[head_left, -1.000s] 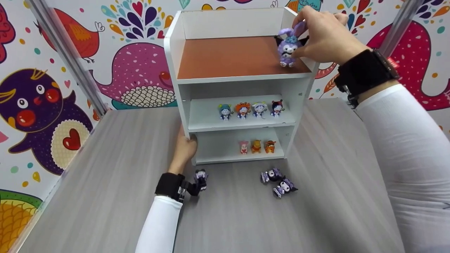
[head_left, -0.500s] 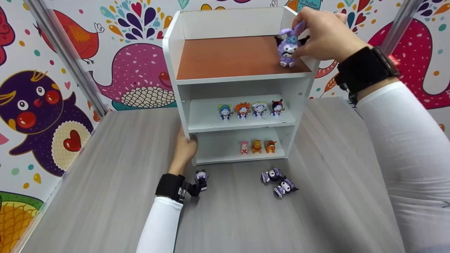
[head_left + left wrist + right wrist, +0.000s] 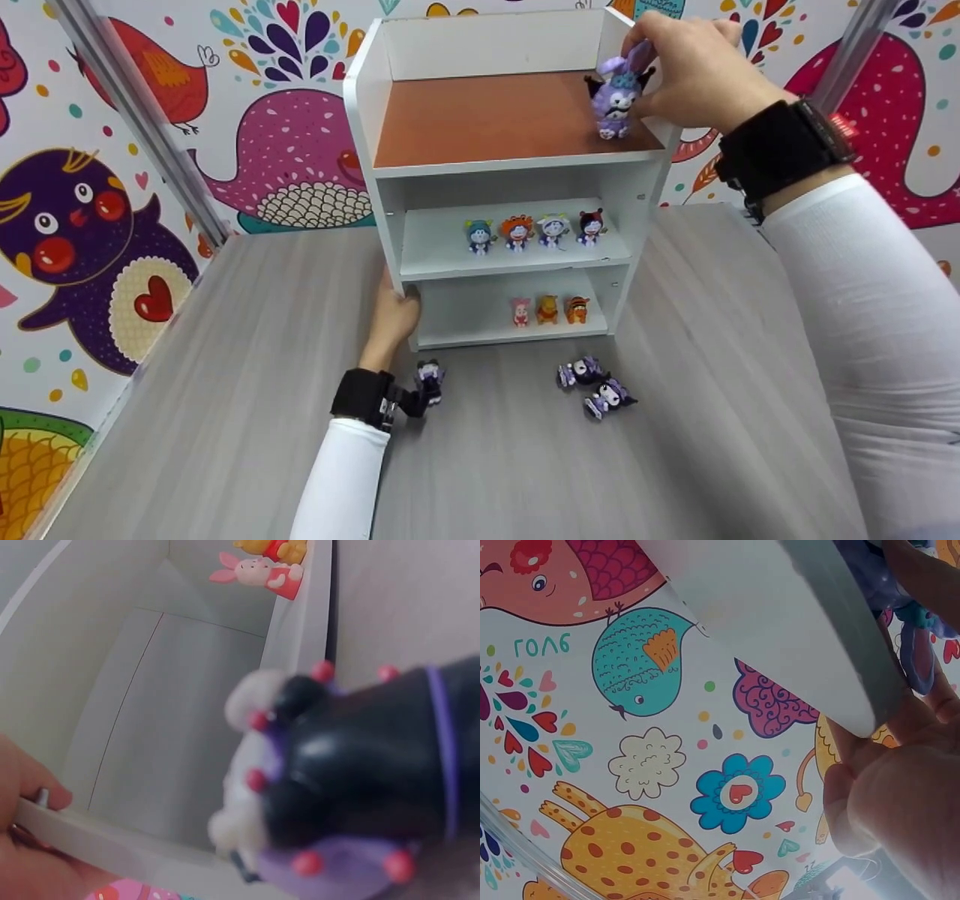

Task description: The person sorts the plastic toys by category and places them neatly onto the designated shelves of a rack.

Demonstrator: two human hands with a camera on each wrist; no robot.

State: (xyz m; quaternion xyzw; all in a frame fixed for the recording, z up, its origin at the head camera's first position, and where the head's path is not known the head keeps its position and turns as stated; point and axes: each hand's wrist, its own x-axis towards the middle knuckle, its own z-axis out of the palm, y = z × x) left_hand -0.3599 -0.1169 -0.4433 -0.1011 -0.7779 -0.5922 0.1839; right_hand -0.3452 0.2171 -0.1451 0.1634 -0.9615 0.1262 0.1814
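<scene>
My right hand [image 3: 701, 71] is at the right end of the top shelf of a small white shelf unit [image 3: 517, 159]. Its thumb and fingers pinch a purple figurine [image 3: 616, 101] with long bunny ears, whose feet are at or just above the brown top board [image 3: 480, 124]. In the right wrist view the unit's side panel [image 3: 795, 622] hides part of that figurine [image 3: 919, 652]. Low on the unit's left side, my left hand [image 3: 394, 319] grips the edge of the side panel, thumb in front. A black-and-purple figurine [image 3: 429, 381] stands beside my left wrist, blurred and close in the left wrist view.
Several small figurines [image 3: 553, 232] in coloured hats line the middle shelf. Piglet [image 3: 520, 313], a yellow bear [image 3: 547, 309] and a tiger [image 3: 577, 310] stand on the bottom shelf. Two black-and-purple figurines [image 3: 609, 397] lie on the grey table [image 3: 495, 465] in front. Patterned walls surround it.
The bunny-eared figurine has tilted slightly in my right hand, and the thumb has shifted a little off its front. My left hand stays on the side panel.
</scene>
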